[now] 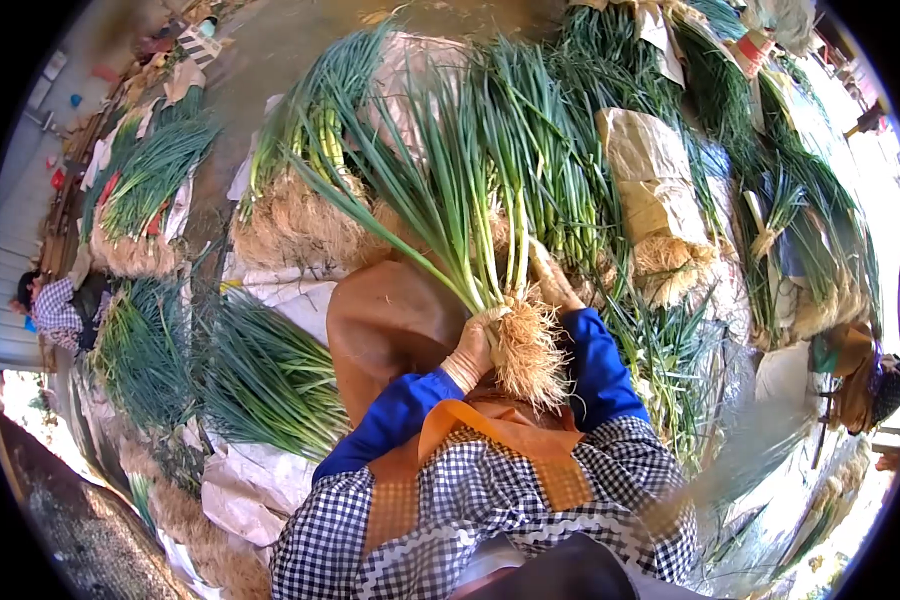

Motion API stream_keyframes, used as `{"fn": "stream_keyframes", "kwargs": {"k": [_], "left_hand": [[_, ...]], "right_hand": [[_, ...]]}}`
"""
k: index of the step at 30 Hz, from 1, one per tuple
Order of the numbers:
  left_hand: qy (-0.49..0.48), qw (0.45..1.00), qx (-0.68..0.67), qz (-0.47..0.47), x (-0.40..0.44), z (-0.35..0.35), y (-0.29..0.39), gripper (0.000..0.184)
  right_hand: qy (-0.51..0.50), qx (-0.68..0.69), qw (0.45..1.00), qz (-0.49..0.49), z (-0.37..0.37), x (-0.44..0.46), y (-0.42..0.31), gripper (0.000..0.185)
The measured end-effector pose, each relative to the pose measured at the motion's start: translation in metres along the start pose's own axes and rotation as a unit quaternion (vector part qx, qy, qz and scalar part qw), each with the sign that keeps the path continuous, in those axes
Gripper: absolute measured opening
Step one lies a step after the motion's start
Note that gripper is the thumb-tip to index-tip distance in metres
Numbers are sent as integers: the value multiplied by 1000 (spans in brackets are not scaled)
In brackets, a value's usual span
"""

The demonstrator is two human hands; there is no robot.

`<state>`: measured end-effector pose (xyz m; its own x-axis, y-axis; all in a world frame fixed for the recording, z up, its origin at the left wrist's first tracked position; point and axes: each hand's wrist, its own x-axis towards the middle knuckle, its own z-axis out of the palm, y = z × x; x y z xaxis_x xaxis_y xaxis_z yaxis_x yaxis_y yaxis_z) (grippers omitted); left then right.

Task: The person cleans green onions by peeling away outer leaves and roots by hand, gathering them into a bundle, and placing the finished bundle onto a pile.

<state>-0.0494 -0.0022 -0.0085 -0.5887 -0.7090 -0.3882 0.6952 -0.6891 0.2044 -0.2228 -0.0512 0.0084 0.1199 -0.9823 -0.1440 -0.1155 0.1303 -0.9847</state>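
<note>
My left hand is wrapped around the base of a bunch of scallions, just above the roots. Long green leaves fan up and to the left from it, and the pale, stringy roots hang toward my lap. My right hand is closed against the right side of the same white stalks; its fingertips are partly hidden by them. Blue sleeves cover both forearms. More scallions lie just beyond the bunch, and another heap rests left of my bare knee.
Large root-on scallion piles lie ahead, and others are at the right. A folded tan sack lies among them. Pale sacking is at lower left. One person in a checked top is at far left, another at far right.
</note>
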Motion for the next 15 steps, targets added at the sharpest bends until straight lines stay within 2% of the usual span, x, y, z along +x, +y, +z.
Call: {"fn": "stream_keyframes", "kwargs": {"k": [1, 2, 3, 4, 6, 7, 8, 9, 10, 11, 13, 15], "left_hand": [[-16, 1000, 15, 23, -2, -3, 1, 30], [-32, 998, 31, 44, -6, -7, 4, 34], [-118, 976, 135, 125, -23, 9, 11, 43], [18, 978, 171, 121, -29, 29, 17, 29], [-2, 990, 100, 99, -28, 21, 19, 29], [-19, 995, 54, 75, -26, 16, 21, 29], [-60, 997, -13, 38, -21, 10, 25, 28], [-44, 995, 52, 70, -12, -20, 23, 26], [-45, 995, 53, 65, -12, -19, 24, 26], [-46, 997, 37, 52, -13, -12, 23, 25], [-54, 998, 25, 35, -11, 4, 23, 24], [-31, 996, 60, 59, -18, 20, 19, 30]], "right_hand": [[-16, 12, 1000, -4, 9, 10, 12, 52], [-103, 161, 967, 167, 13, 1, -5, 55], [-45, 85, 992, 87, 20, -10, -2, 50], [-8, 85, 996, -15, 26, -23, 2, 33], [13, -204, 978, -42, 0, -67, -13, 31], [-49, -318, 943, -82, -19, -89, -41, 33], [-80, -377, 919, -79, -44, -110, -19, 33], [-101, -240, 947, 187, -53, -127, -56, 28], [-79, -34, 973, 213, -64, -144, -45, 27], [-49, 172, 955, 237, -68, -157, -47, 26], [-40, 16, 981, 190, -70, -136, -40, 28], [-41, -137, 979, 145, -56, -100, -49, 32]]}}
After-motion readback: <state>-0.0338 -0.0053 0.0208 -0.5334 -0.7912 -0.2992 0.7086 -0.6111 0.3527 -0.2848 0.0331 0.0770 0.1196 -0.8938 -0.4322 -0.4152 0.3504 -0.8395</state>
